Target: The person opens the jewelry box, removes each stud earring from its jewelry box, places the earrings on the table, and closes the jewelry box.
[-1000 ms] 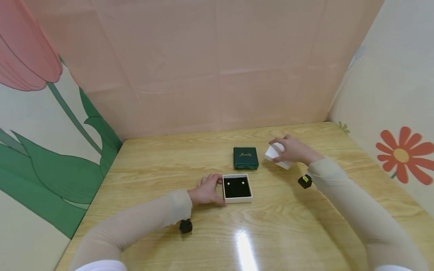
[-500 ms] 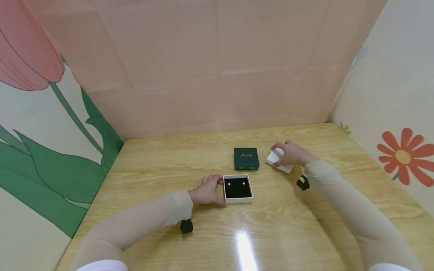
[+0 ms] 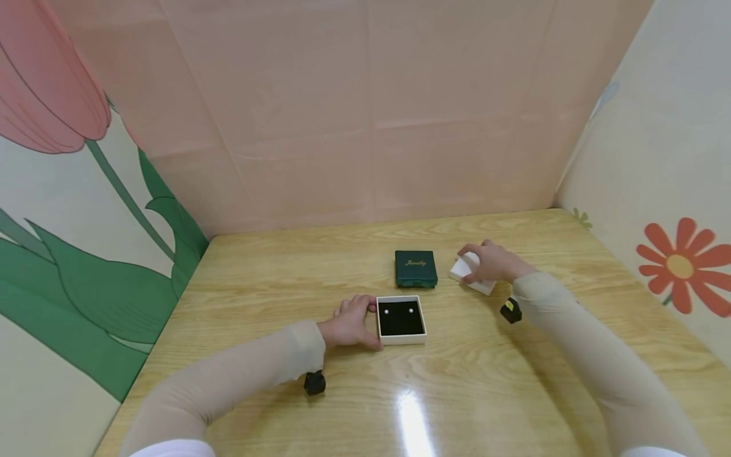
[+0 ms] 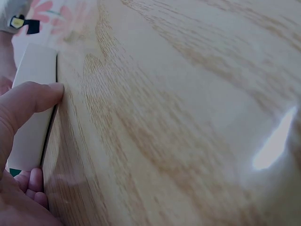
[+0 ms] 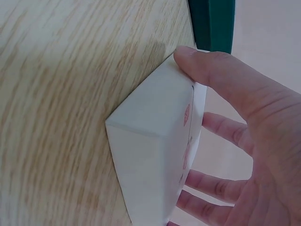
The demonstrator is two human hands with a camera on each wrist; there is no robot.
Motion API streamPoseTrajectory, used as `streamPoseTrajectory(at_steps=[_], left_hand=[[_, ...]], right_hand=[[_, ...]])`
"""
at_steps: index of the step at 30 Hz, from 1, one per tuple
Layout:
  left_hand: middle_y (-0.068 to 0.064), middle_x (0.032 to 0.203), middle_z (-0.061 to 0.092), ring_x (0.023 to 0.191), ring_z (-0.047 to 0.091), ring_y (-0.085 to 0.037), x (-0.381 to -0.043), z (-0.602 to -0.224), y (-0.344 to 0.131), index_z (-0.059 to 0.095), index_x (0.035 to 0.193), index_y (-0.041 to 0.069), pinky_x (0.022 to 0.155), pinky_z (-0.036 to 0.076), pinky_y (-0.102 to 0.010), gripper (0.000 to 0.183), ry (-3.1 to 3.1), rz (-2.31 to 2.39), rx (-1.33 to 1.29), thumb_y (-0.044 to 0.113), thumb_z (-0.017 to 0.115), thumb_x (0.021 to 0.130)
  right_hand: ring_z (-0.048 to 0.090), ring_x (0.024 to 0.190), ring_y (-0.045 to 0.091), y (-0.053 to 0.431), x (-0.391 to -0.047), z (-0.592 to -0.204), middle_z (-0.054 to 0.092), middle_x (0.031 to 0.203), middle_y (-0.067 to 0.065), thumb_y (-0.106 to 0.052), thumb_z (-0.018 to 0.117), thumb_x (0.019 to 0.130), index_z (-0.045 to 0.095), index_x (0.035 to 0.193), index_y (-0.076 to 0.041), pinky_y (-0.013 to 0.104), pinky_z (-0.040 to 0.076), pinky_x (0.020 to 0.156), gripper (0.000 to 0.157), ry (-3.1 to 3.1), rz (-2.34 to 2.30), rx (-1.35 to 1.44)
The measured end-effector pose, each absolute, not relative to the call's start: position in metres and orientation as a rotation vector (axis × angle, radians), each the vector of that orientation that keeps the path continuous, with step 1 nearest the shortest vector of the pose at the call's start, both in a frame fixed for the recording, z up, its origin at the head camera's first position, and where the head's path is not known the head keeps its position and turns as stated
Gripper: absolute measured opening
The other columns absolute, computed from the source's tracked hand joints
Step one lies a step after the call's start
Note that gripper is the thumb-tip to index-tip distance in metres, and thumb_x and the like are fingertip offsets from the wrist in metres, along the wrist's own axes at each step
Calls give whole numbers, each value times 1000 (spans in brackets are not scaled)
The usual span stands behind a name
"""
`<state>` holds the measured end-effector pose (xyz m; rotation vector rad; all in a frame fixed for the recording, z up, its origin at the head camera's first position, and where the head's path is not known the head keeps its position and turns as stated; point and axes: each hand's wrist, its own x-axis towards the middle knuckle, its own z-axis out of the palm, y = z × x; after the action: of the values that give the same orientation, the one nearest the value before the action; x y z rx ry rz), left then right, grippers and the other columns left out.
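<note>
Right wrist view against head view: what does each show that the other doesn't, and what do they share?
Only the right wrist view: the small red marks on the white lid.

Only the head view: the left hand at the open white box, its black pad with two pearls, the green box's gold lettering, and the painted flowers.

Both: the right hand holding the lid, part of the green box, and the wooden table.
</note>
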<state>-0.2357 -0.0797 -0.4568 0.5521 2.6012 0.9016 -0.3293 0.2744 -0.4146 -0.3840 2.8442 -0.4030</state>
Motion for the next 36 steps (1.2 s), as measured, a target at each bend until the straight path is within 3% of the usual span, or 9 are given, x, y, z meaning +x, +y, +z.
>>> streamPoseTrajectory(at_steps=[9,12,16,22,31,36], left_hand=[[2,120,48,105,35,-21,-236,-457,-80,47,127,15,90,25,-41,81,2606,887,554,36,90,61],[2,121,49,106,35,-21,-236,-457,-80,47,127,14,91,25,-42,83,2609,891,554,35,90,60],[2,121,49,107,36,-22,-236,-458,-80,47,128,14,92,25,-43,84,2608,895,553,35,90,60],[2,120,49,108,36,-22,-235,-458,-81,46,129,13,94,24,-43,84,2602,907,553,33,90,60],[3,119,48,107,35,-22,-236,-459,-81,47,129,13,93,23,-43,84,2587,941,555,32,89,60],[1,118,49,107,36,-23,-235,-459,-81,48,128,12,93,24,-44,83,2600,948,569,31,90,58]], right_hand=[[54,94,35,269,-327,-406,39,133,35,-46,77,78,39,144,-8,41,48,68,85,2858,-433,-432],[54,105,42,263,-323,-396,35,139,35,-47,73,81,39,145,-6,53,48,80,83,2861,-476,-465],[46,122,48,251,-317,-383,34,144,30,-52,69,84,42,143,-9,64,39,94,78,2891,-522,-526],[46,125,41,227,-302,-363,42,142,21,-56,66,84,48,139,-13,59,40,97,72,2947,-597,-660],[53,119,31,188,-275,-353,56,132,6,-38,73,85,56,131,-14,53,42,97,55,2906,-797,-872],[56,113,28,173,-265,-358,60,124,7,-31,77,82,60,125,-14,49,45,96,49,2841,-878,-1007]])
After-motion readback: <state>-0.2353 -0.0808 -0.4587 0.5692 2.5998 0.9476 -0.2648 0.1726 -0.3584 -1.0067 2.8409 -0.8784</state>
